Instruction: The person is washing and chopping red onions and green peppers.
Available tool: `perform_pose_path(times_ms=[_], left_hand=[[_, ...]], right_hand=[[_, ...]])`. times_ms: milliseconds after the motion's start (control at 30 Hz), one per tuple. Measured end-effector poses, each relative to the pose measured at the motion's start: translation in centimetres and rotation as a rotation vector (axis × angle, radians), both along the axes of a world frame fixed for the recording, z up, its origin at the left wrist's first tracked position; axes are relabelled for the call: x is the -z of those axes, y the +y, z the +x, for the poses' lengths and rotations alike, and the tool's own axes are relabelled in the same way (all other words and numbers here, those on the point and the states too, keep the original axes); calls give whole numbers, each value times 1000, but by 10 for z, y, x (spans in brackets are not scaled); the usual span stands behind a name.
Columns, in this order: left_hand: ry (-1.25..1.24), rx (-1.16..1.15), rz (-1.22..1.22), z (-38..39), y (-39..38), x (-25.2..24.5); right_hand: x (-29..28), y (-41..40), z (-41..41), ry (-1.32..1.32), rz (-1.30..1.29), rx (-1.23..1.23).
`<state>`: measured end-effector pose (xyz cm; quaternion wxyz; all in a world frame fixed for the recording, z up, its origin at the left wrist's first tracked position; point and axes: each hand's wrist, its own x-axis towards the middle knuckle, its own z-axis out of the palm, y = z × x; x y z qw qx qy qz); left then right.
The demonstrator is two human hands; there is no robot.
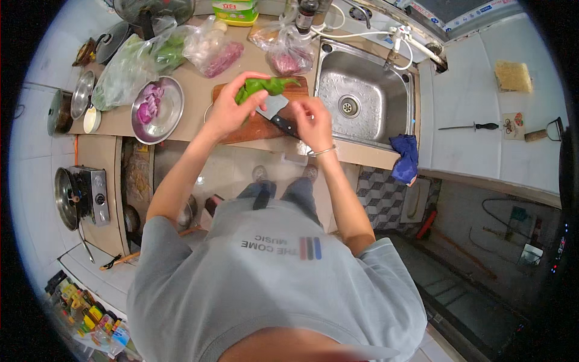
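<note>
My left hand [225,111] holds green peppers [267,86] above the wooden cutting board [246,130], thumb on the near side. Their narrow ends point right. Below them a kitchen knife lies on the board, its broad blade [274,107] partly behind my left fingers. The knife's black riveted handle [285,125] reaches toward the counter's front edge. My right hand [314,123], a bangle at its wrist, hovers beside the handle with its fingers curled in. Whether something small is between those fingertips is hidden.
A steel bowl [169,108] with peeled purple onion pieces [150,104] stands left of the board. Bagged greens [129,68] and bagged meat [289,61] lie behind. To the right is a steel sink [375,102] with a blue cloth [404,158] over its front corner.
</note>
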<state>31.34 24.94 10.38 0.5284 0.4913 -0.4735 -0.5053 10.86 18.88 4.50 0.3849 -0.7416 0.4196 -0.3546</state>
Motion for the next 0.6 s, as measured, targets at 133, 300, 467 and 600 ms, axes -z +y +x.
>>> perform_pose_path(times_ms=[133,300,467,600], left_hand=[[-260,12,-210,-18,-3,-13],[-458,-9,-343,-31,-12,-21],[75,5,-30,-47,-18,-27],[186,105,137,-47,-24,-19]], right_hand=[[-75,-1,0,-654,421,-173],[-69,-18,-19,-369,116,-177],[-78,-5,-20,-129,-460,16],[-69,-8,-23,-38,-799,21]])
